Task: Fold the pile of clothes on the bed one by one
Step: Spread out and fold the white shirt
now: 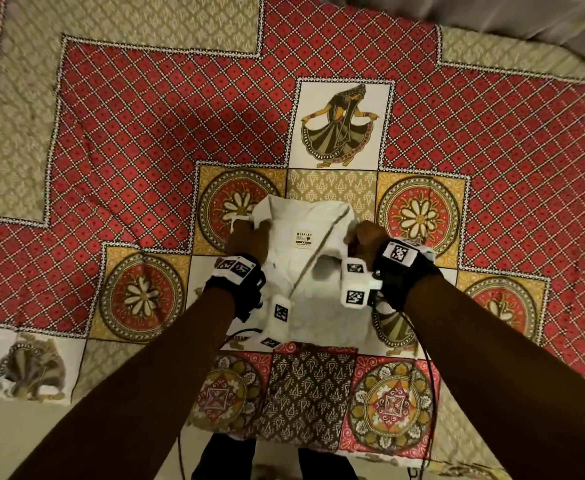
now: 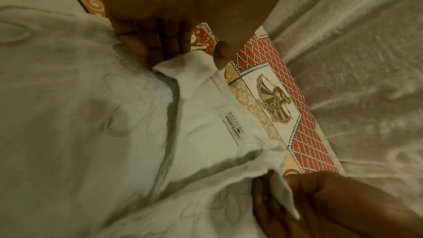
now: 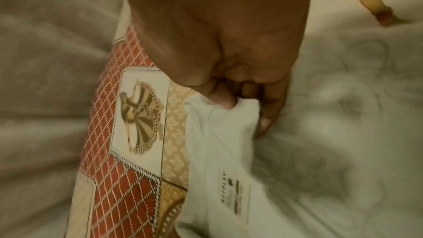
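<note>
- Here, a white shirt (image 1: 304, 271) lies front-up on the bed (image 1: 145, 133), on the patterned bedspread near its near edge, directly ahead of the person and between the two forearms.
- Its long axis runs straight away from the person: the collar (image 1: 301, 209) and the neck label (image 1: 303, 240) point to the far side, the hem toward the person's body.
- The left hand (image 1: 247, 237) pinches the left collar point, thumb on top and fingers curled beneath the cloth, as the left wrist view shows.
- The right hand (image 1: 365, 239) grips the right collar point in the same way, fingers curled round the cloth edge.
- Both hands sit at the far end of the shirt, level with each other, one at each side of the neck opening; neither is nearer.
- So the shirt body lies between the hands and the person, and, as I judge it, any fold or straightening pull would run along that near-far axis.
</note>
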